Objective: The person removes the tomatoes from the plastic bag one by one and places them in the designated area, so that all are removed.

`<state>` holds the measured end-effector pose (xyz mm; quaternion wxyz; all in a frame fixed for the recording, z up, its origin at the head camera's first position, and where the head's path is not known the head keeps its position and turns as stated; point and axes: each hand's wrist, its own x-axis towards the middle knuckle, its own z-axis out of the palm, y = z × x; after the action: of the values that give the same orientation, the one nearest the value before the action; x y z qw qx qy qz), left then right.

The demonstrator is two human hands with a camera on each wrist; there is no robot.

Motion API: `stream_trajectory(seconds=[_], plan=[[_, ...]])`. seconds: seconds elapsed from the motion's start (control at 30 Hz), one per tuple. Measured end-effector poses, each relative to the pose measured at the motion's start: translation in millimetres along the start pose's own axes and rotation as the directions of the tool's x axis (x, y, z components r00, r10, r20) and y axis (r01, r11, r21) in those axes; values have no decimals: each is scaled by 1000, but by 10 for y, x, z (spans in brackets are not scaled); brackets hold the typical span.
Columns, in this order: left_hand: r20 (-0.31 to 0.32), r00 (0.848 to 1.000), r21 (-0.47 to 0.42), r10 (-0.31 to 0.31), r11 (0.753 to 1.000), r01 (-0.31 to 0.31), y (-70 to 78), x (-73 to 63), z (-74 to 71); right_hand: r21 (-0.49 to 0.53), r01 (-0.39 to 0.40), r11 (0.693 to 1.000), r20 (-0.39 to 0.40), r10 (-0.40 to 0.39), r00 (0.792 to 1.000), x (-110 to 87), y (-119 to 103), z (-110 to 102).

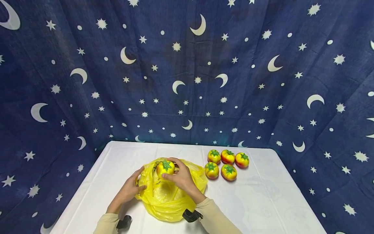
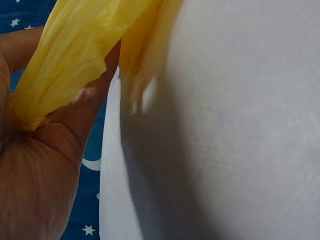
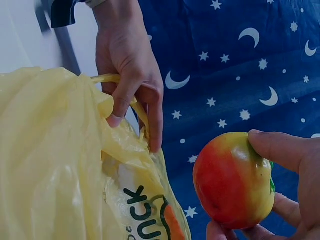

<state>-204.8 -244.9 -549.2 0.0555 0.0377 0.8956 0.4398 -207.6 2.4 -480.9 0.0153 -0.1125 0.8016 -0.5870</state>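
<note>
My right hand point(image 1: 181, 175) grips a yellow-and-red tomato point(image 1: 165, 168) with a green star-shaped leaf top, above the mouth of a yellow plastic bag point(image 1: 168, 208). Seen from the right wrist, the tomato point(image 3: 232, 180) is between thumb and fingers, beside the bag and apart from it. My left hand point(image 1: 130, 189) holds the bag's left rim, its thumb on the near side; the right wrist view shows this hand point(image 3: 132, 70) with the bag's edge between thumb and fingers. In the left wrist view the plastic point(image 2: 75, 60) hangs across the palm. Folds hide the bag's inside.
Several more tomatoes point(image 1: 229, 172) stand in two rows on the white tablecloth point(image 1: 263, 201), just right of the bag. A dark blue curtain point(image 1: 187, 65) with moons and stars hangs behind the table and along both sides.
</note>
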Motion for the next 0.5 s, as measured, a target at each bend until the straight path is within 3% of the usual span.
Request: stream_trajectory(seconds=[0.5], plan=[[-10,1000,14,19,1000,-19,-13,-2,1,10,26,1000,-48,-25,999,-104,86,-293]])
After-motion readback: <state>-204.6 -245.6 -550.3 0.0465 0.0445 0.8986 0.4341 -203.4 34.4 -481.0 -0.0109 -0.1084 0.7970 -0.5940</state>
